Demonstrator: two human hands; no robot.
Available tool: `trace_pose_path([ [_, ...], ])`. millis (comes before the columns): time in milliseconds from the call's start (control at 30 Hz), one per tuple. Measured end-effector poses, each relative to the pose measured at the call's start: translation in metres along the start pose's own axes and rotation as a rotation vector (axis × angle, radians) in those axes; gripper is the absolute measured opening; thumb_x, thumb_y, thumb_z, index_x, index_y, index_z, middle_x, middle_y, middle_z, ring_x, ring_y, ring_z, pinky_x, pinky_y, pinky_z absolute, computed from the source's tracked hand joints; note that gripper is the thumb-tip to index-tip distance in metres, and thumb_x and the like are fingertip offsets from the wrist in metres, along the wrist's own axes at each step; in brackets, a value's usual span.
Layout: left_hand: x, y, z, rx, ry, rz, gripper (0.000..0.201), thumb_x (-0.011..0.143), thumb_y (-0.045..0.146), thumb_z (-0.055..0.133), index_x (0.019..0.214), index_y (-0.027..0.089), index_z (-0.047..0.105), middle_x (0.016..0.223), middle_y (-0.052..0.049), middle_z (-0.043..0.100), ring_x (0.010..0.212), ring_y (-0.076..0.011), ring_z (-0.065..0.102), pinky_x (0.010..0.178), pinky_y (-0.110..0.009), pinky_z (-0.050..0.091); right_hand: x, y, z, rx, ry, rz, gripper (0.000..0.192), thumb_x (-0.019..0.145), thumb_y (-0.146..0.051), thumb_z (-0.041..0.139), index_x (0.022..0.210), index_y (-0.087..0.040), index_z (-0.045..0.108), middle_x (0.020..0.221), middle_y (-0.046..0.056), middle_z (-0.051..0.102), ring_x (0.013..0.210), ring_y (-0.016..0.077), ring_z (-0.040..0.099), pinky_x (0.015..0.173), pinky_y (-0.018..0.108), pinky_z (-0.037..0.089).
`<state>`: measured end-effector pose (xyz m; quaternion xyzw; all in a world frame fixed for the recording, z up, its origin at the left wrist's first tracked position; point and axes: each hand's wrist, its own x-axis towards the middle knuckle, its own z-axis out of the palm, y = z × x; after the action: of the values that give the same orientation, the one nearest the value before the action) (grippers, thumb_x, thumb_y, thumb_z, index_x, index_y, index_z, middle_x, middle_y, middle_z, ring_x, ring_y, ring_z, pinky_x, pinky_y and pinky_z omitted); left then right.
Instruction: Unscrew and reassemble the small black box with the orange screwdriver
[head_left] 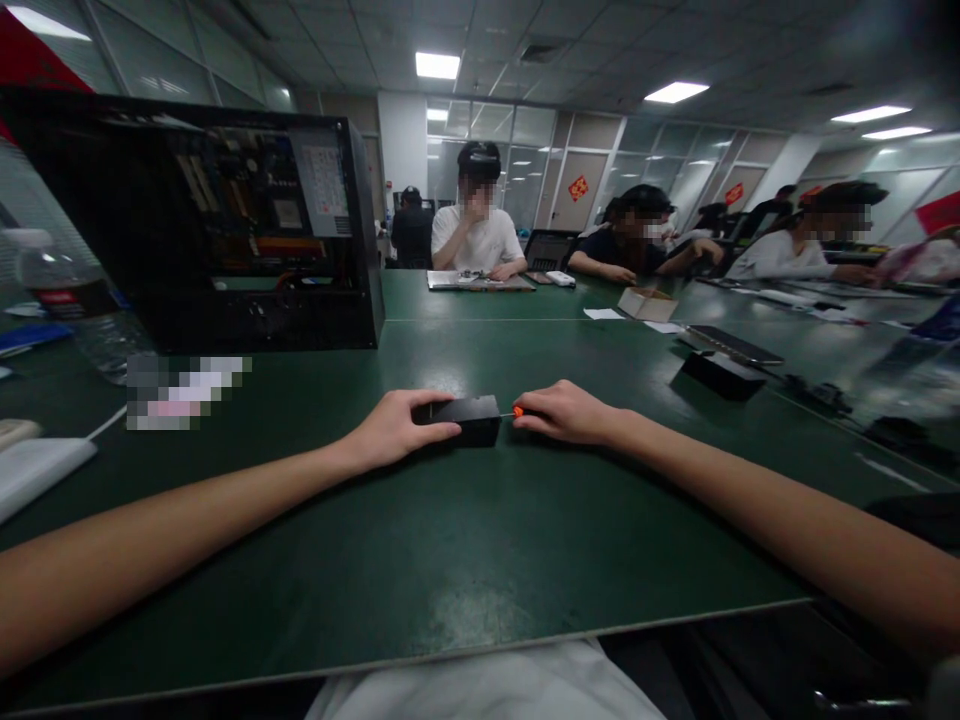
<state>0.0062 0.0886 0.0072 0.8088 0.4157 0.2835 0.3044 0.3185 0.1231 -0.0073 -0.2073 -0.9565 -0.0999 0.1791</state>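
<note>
A small black rectangular box (471,417) lies on the green table mat (450,560) in front of me. My left hand (394,428) rests over its left end and grips it. My right hand (564,411) is closed around a small screwdriver with an orange handle (517,411). Its tip points left and meets the right end of the black box.
An open black computer case (225,230) stands at the back left, a water bottle (67,300) beside it. A white object (37,470) lies at the left edge. A black box (720,375) and phone (731,345) lie right. Several people sit at the far side.
</note>
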Motion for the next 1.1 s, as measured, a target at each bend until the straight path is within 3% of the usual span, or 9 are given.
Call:
trace_pose_path([
  [200,-0.002,0.0,0.0,0.009,-0.003,0.004,0.065,0.079,0.057,0.076,0.128,0.015,0.071,0.122,-0.012,0.075,0.109,-0.0323,0.07,0.101,-0.043,0.05,-0.01,0.02,-0.016,-0.28,0.149,-0.047,0.034,0.101,-0.043,0.053,0.096,-0.015,0.069,0.077,0.004,0.069,0.064,0.0127,0.059,0.061,0.026,0.037],
  [367,-0.002,0.001,0.001,-0.016,-0.035,0.047,0.059,0.08,0.053,0.077,0.126,0.016,0.072,0.118,-0.009,0.076,0.106,-0.0294,0.071,0.098,-0.039,0.052,-0.001,0.012,-0.019,-0.348,0.145,-0.078,0.032,0.104,-0.036,0.046,0.108,-0.015,0.07,0.085,0.007,0.068,0.074,0.0163,0.059,0.068,0.03,0.041],
  [600,-0.002,0.006,0.002,0.006,-0.056,0.062,0.057,0.08,0.05,0.077,0.124,0.015,0.073,0.118,-0.009,0.076,0.106,-0.0286,0.071,0.097,-0.037,0.051,0.013,-0.007,-0.001,-0.232,0.123,-0.056,0.033,0.105,-0.031,0.041,0.121,-0.013,0.064,0.094,0.01,0.068,0.082,0.0179,0.061,0.072,0.029,0.047],
  [867,-0.002,0.006,0.003,-0.037,-0.056,0.051,0.057,0.078,0.046,0.08,0.124,0.014,0.072,0.118,-0.01,0.077,0.107,-0.0283,0.071,0.099,-0.038,0.051,0.01,-0.007,0.011,0.029,0.137,-0.004,0.032,0.106,-0.03,0.04,0.125,-0.014,0.06,0.094,0.01,0.066,0.084,0.0171,0.061,0.073,0.028,0.051],
  [1100,-0.003,0.004,0.001,-0.038,-0.06,0.074,0.061,0.079,0.046,0.079,0.13,0.015,0.069,0.123,-0.009,0.074,0.111,-0.0281,0.069,0.099,-0.037,0.051,0.014,-0.005,0.004,-0.072,0.136,-0.031,0.033,0.105,-0.03,0.04,0.124,-0.015,0.062,0.091,0.009,0.066,0.08,0.0162,0.059,0.071,0.027,0.047],
])
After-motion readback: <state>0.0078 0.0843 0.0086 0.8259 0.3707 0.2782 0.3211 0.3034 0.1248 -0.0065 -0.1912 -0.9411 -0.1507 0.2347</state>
